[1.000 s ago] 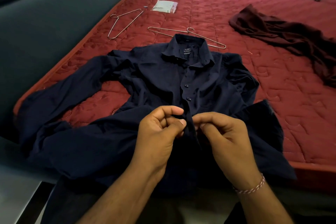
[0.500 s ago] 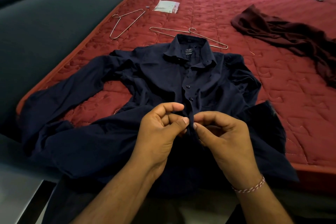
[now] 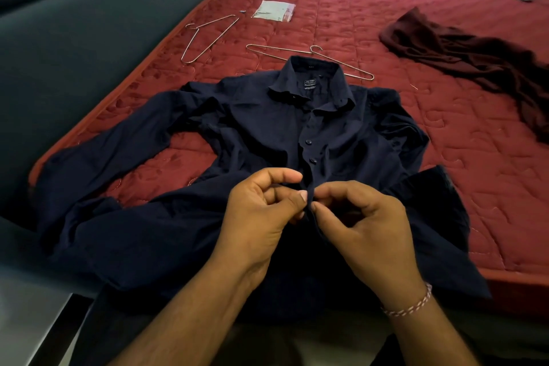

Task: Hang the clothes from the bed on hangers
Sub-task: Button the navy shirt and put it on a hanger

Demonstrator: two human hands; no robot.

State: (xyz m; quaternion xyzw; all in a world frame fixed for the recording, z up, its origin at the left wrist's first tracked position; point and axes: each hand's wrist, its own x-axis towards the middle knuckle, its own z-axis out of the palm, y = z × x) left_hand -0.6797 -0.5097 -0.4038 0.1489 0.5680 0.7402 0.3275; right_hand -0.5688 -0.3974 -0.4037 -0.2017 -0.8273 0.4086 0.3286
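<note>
A: Hands, lower centre?
B: Left hand (image 3: 261,217) and right hand (image 3: 368,226) both pinch the navy shirt (image 3: 237,134) placket, mid-frame on the red mattress (image 3: 445,134).
A: Beyond?
B: Two wire hangers (image 3: 309,53), upper centre; maroon garment (image 3: 463,50), upper right.

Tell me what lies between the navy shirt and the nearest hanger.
Nothing visible: the navy shirt, pinched at its button strip by both hands, already has its collar overlapping the nearest hanger.
</note>
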